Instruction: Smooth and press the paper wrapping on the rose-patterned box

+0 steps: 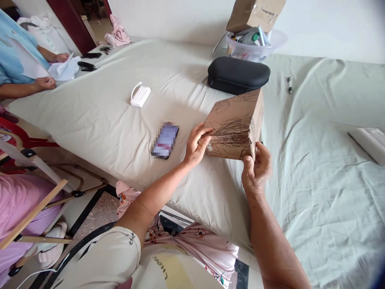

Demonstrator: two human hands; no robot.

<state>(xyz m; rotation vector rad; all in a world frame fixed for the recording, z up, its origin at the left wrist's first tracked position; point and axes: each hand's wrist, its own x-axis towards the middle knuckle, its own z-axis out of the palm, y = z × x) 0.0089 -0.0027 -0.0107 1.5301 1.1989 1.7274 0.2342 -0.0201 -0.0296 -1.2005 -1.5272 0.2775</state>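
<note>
Head view, one entry per item.

1. Brown cardboard box (234,124), rectangular, its near face covered in dark pen scribbles. It sits over the near part of the desk, tilted, between the two hands. Whether its lower edge rests on the sheet cannot be told.
2. Left hand (197,146): fingers spread and pressed against the box's left end, thumb on the scribbled face, grasping it.
3. Right hand (255,170): fingers wrapped round the box's lower right corner, thumb up on the near face, grasping it.
4. Desk (99,120), wide, draped in a pale grey-white sheet that wrinkles towards the right.
5. Dark smartphone (165,140), flat on the sheet just left of the left hand, screen blurred.
6. Small white ribbed device with a white loop (140,95), farther back and left of the phone.
7. Black oval zipped case (238,75), behind the box and apart from it.
8. Clear plastic tub (252,50) of mixed small items at the far edge, with a second brown carton (254,14) lying tilted on top of it.
9. Black marker pen (289,84), right of the case.
10. White flat object (371,144) at the right edge, only partly in frame.
11. Another person in a blue top at the far left, hands on white paper (64,68); a black object (87,66) lies beside it.
12. Pink cloth bundle (118,35) at the far left corner.
13. Folding chair with wooden and red bars (45,188), left of the desk.
</note>
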